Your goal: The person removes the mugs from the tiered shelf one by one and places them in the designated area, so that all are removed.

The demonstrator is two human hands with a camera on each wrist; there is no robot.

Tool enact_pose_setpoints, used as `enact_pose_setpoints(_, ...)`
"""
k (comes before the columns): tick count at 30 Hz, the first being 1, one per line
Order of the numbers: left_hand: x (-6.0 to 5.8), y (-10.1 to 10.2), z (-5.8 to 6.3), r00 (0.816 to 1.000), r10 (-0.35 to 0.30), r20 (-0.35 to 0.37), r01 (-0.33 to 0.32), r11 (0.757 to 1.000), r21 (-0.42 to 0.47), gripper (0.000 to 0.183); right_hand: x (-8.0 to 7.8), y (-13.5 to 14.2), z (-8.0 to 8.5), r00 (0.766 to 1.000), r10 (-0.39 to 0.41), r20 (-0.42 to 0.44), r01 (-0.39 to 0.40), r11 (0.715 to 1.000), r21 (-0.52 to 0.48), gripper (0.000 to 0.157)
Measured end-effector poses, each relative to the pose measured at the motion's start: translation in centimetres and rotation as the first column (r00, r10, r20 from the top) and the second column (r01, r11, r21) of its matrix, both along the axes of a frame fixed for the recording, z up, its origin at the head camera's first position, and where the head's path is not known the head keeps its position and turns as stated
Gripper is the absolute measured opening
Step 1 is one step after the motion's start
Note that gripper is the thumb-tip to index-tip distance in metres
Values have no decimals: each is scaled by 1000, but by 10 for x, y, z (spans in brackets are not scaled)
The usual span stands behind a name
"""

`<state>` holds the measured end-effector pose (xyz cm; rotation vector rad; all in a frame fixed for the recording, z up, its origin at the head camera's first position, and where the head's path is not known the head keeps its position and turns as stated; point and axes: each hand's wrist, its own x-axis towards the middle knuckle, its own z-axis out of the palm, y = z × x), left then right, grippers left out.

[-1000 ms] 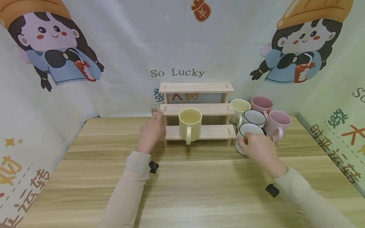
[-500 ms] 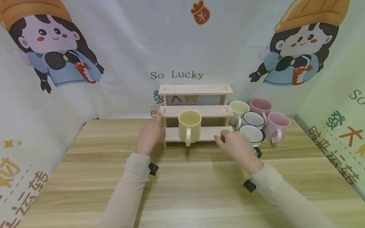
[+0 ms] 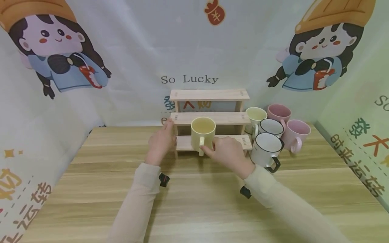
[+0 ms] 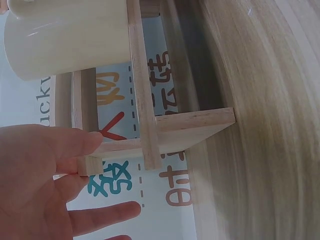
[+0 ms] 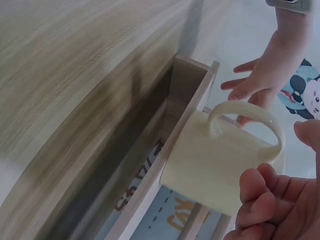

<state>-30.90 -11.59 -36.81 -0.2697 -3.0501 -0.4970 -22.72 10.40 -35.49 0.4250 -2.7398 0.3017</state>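
On the lowest board of a three-tier wooden shelf (image 3: 209,118) stands a pale yellow mug (image 3: 202,130), upright with its handle facing me. My left hand (image 3: 161,143) is at the shelf's left side. In the left wrist view, its thumb and a finger pinch the end of a board, the other fingers spread. My right hand (image 3: 229,153) is at the mug's handle (image 5: 272,125). In the right wrist view its fingers (image 5: 257,200) are curled beside the handle and the thumb stands apart from them.
Right of the shelf, several mugs stand close together: a white one (image 3: 265,152) with a black handle, another white one (image 3: 271,126), a light green one (image 3: 256,116), a dark pink one (image 3: 279,111) and a light pink one (image 3: 296,131). A printed cloth (image 3: 136,67) hangs behind the wooden table (image 3: 194,202).
My right hand has moved left from above the front white mug to the yellow mug's handle. The left hand keeps its place on the shelf, and the mugs have not moved.
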Motion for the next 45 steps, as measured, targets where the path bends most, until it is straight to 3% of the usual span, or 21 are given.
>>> enact_pose_setpoints(9,0,1,-1,1000,-5,-2,5,1000,-14,63,-4,-9,-1,990,-76,117,71,996,50,51)
enact_pose_setpoints(18,1,1,-1,1000,-4,6,5,1000,-7,64,-3,-13,3,994,-60,90,59,998,14,33)
enact_pose_setpoints(29,0,1,-2,1000,8,-1,-8,1000,-16,64,-8,-5,1,990,-101,100,104,994,-28,25)
enact_pose_setpoints(37,1,0,-2,1000,0,2,0,1000,-16,63,-15,-3,-9,997,-61,-39,60,998,-26,42)
enact_pose_setpoints(45,1,-1,-2,1000,2,-28,-1,1000,1,58,-16,1,-14,994,-65,-83,60,996,-66,42)
